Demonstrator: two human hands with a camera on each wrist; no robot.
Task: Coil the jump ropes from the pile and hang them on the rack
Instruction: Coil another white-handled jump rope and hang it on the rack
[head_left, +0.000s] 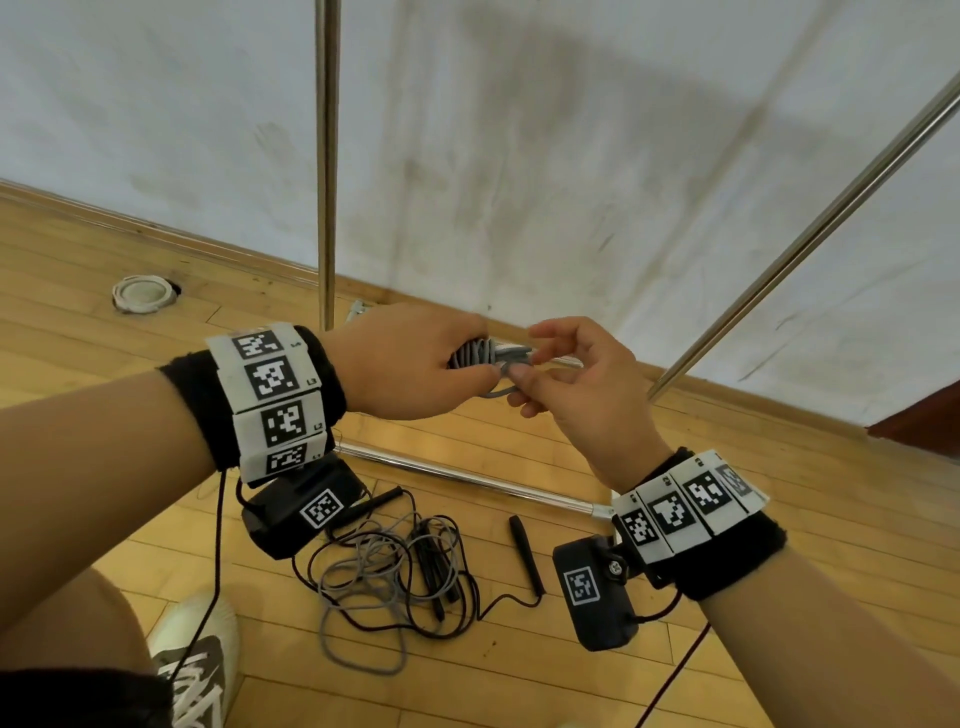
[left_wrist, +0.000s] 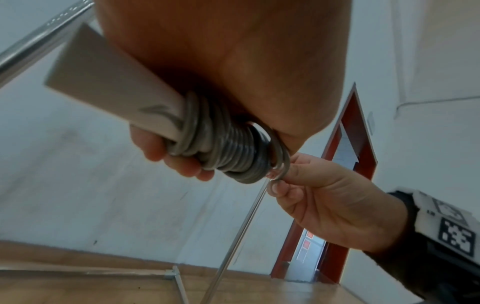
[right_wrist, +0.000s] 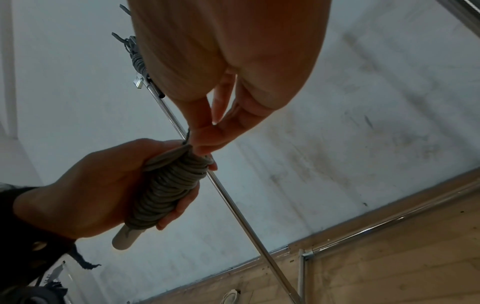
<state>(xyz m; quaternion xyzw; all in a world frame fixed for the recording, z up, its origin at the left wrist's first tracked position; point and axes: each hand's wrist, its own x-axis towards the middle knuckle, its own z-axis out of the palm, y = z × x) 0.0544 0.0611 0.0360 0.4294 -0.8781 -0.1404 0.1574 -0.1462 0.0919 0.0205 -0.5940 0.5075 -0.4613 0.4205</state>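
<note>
The left hand (head_left: 415, 366) is closed in a fist around a grey jump rope (head_left: 480, 356), whose cord is wound in tight turns around its pale grey handles (right_wrist: 124, 239). In the left wrist view the fingers (left_wrist: 182, 162) curl under the bundle, and one handle end projects past the palm. In the right wrist view the other side of the same grip shows, with the coil filling the fist.

The right hand (head_left: 576, 384) is partly closed — thumb and forefinger pinch the last loop of the grey cord (left_wrist: 281, 164) at the end of the coil, just beside the left hand's thumb. The remaining fingers are loosely bent and hold nothing.

Both hands are raised in front of the rack (head_left: 327, 156), a frame of chrome tubes standing against a white wall (head_left: 571, 156). The held rope touches no tube that can be seen.

On the wooden floor (head_left: 78, 291) below the hands lies the pile of jump ropes (head_left: 395, 571) — black cords and one grey cord tangled together, with black handles (head_left: 524, 551) among them, next to the rack's base tube (head_left: 467, 475).

Each wrist carries a black band with white square-code tags; tiny characters at the tag edges are too small to read with certainty. A round white fitting (head_left: 143, 293) is set in the floor near the wall. A white shoe (head_left: 200, 654) appears at the lower edge.
</note>
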